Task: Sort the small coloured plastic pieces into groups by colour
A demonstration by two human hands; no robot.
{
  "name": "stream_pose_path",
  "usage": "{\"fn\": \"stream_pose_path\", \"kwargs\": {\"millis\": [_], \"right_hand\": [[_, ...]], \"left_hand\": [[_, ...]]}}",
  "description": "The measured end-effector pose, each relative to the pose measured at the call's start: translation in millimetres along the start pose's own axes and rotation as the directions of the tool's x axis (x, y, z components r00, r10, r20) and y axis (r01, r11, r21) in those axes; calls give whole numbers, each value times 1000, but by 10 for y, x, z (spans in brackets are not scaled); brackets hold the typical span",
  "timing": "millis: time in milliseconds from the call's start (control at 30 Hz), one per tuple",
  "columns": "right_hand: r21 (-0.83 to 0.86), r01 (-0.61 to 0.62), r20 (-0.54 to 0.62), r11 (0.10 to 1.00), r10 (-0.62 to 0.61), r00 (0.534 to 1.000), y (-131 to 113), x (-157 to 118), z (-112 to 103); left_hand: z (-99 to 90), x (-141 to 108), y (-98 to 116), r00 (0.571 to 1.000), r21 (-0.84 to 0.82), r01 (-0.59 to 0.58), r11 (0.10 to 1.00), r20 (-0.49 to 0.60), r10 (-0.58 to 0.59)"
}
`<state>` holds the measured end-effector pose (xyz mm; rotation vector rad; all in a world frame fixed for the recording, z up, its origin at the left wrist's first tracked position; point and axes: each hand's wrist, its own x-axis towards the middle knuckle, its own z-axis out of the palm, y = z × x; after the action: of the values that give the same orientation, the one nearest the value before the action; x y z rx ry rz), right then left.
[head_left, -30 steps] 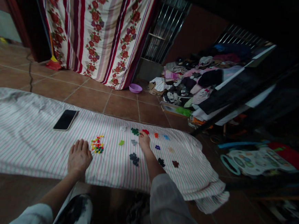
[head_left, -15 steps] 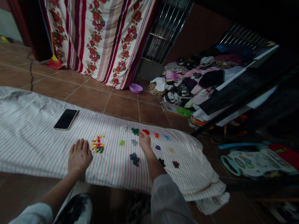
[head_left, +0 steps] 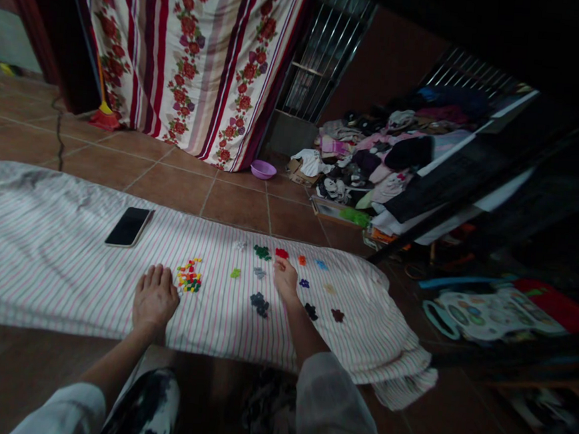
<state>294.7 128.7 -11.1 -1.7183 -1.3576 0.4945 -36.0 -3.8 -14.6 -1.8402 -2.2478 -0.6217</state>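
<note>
My left hand (head_left: 155, 296) lies flat on the striped cloth, its fingers stretched out beside a mixed pile of small red, yellow, green and orange pieces (head_left: 189, 276). My right hand (head_left: 285, 278) is just in front of a red pile (head_left: 281, 253), fingers drawn together; whatever they may pinch is too small to make out. Around it lie small single-colour piles: dark green (head_left: 262, 252), light grey (head_left: 259, 273), dark grey (head_left: 259, 304), lime green (head_left: 235, 273), white (head_left: 240, 246), orange (head_left: 302, 260), light blue (head_left: 321, 264), purple-blue (head_left: 304, 283), beige (head_left: 330, 288), black (head_left: 311, 311) and brown (head_left: 337, 315).
A phone (head_left: 129, 226) rests on the striped cloth (head_left: 65, 259) to the left. Beyond the cloth-covered surface are a tiled floor, a purple basin (head_left: 263, 169), a floral curtain (head_left: 191, 62) and a heap of clothes (head_left: 375, 150). A dark bar slants at right.
My right hand has drawn back slightly towards me and to the right, away from the dark green pile, so more of the red pile shows. My left hand keeps its place.
</note>
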Motion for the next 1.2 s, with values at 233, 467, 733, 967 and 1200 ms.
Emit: {"fn": "stream_pose_path", "kwargs": {"millis": [233,467,733,967,1200], "right_hand": [[46,134,191,990,-140,971,-340,-470,226],[154,363,392,919,-394,832,-720,-1132,640],[55,458,495,887,-423,759,-928,-1333,943],[-41,497,513,867,-409,754,-989,-1366,999],[-108,467,498,878,-358,789,-1013,-1357,1034]], "left_hand": [[-29,3,11,1000,3,16,1000,9,-17],[23,3,-9,1000,1,7,1000,-10,-7],[45,-4,-8,1000,9,8,1000,-23,-8],[25,7,-1,1000,-32,20,999,-12,-20],[33,2,-10,1000,-35,19,999,-17,-20]]}}
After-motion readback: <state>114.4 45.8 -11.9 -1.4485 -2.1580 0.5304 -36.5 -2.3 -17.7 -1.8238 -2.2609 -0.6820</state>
